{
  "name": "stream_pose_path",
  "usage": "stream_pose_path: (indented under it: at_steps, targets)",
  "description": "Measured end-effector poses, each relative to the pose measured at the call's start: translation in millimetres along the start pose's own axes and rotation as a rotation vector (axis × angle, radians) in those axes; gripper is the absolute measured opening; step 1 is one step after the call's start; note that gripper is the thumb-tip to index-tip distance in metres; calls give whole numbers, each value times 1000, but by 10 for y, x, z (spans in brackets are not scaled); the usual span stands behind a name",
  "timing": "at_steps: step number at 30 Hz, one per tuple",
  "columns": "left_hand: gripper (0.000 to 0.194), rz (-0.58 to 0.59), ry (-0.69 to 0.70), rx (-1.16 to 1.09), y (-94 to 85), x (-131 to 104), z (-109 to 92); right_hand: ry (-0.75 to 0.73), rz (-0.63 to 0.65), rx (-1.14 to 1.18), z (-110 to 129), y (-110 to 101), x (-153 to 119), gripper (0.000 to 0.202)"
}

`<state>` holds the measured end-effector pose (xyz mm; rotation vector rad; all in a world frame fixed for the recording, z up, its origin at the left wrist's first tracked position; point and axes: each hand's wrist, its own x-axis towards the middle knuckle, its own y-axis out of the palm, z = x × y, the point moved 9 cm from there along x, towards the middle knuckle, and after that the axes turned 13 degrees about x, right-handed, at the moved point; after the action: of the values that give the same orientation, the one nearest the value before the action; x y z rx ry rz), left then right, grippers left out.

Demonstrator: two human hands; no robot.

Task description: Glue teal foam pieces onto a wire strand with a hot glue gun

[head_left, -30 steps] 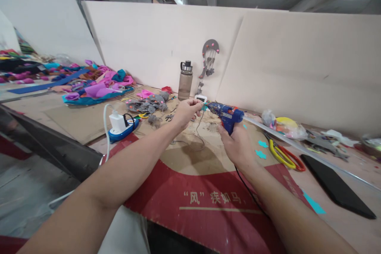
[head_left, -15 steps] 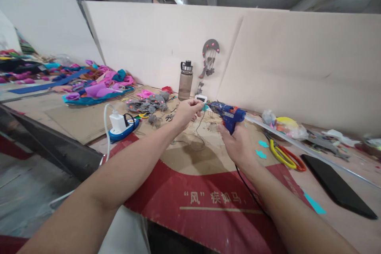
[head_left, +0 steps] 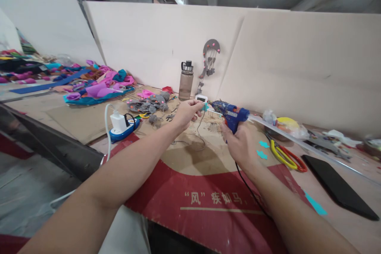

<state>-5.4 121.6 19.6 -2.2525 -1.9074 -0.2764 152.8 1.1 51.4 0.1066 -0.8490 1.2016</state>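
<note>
Head view, our left grip pinching a teal piece left of the blue glue gun, our right grip wrapped around the glue gun

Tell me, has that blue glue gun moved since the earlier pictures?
Yes: judged against the standing bottle, the blue glue gun has shifted slightly to the right, its nozzle farther from the left hand.

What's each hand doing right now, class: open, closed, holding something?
Left hand: closed, pinching a small turquoise star-like cutout, thin grey string hanging below.
Right hand: closed, holding a blue plastic glue gun.
</note>
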Motion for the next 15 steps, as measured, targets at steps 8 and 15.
stream_pose_path:
  at_steps: [8, 15]
  targets:
    - [17, -1, 10, 13, 8, 15, 17, 13, 34, -58, 51, 44, -5, 22]
    - [17, 6, 29, 32, 1, 35, 32, -3, 23, -45, 64, 36, -5, 20]
